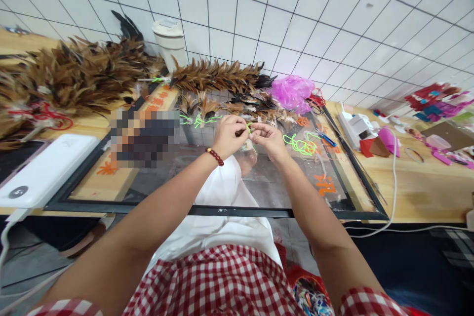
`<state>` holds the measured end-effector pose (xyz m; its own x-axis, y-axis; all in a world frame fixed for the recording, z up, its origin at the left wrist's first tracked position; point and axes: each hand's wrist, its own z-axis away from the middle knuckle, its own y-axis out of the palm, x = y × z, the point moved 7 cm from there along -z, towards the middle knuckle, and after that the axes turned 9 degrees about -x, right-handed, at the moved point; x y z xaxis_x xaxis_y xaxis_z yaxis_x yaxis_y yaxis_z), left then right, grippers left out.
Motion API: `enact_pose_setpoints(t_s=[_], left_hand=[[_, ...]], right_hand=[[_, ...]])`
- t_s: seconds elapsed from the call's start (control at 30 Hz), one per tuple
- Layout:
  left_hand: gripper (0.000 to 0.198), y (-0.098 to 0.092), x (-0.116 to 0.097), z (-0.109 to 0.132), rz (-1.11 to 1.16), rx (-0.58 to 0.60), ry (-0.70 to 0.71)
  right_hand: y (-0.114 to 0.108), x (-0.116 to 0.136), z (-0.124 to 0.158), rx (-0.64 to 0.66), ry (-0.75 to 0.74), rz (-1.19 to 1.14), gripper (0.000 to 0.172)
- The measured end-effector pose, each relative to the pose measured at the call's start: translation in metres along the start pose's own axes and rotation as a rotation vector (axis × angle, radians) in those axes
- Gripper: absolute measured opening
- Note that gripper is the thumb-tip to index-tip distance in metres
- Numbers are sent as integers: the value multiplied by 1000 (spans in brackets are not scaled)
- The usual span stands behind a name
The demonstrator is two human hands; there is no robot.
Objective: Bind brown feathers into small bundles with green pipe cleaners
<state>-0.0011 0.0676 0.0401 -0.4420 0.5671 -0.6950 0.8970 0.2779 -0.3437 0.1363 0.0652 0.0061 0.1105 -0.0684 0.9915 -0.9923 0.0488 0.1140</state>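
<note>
My left hand [230, 134], with a beaded bracelet at the wrist, is closed in a pinch on a bright green cord [249, 127]. My right hand [270, 141] meets it fingertip to fingertip and pinches the same cord; most of the held piece is hidden by the fingers. Both hands are above a glass panel in a black frame [237, 211]. To the right of my right hand lies a loose tangle of green cord [300, 144], with a blue pen [328, 139] beside it. Just beyond my hands are small feather bunches [202, 106], some tied with green cord.
A long brown feather strip [218, 75] and a large feather pile [74, 74] lie at the back and left. Near them are a lidded cup [169, 42] and a pink plastic bag [292, 93]. A white power bank [50, 170] sits left, a power strip [353, 128] right.
</note>
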Motion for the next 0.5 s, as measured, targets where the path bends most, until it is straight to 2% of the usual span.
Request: enact_pose_setpoints(t_s=[0.07, 0.17, 0.33, 0.5], left_hand=[[11, -3, -5, 1, -80, -22, 94], [17, -5, -8, 4, -84, -17, 151], [24, -3, -6, 7, -17, 30, 131], [25, -3, -9, 7, -33, 26, 118]], right_hand=[[3, -3, 1, 24, 39, -24, 43], [8, -10, 3, 68, 128, -95, 34], [12, -17, 2, 118, 228, -207, 26], [5, -18, 1, 54, 211, -165, 26]])
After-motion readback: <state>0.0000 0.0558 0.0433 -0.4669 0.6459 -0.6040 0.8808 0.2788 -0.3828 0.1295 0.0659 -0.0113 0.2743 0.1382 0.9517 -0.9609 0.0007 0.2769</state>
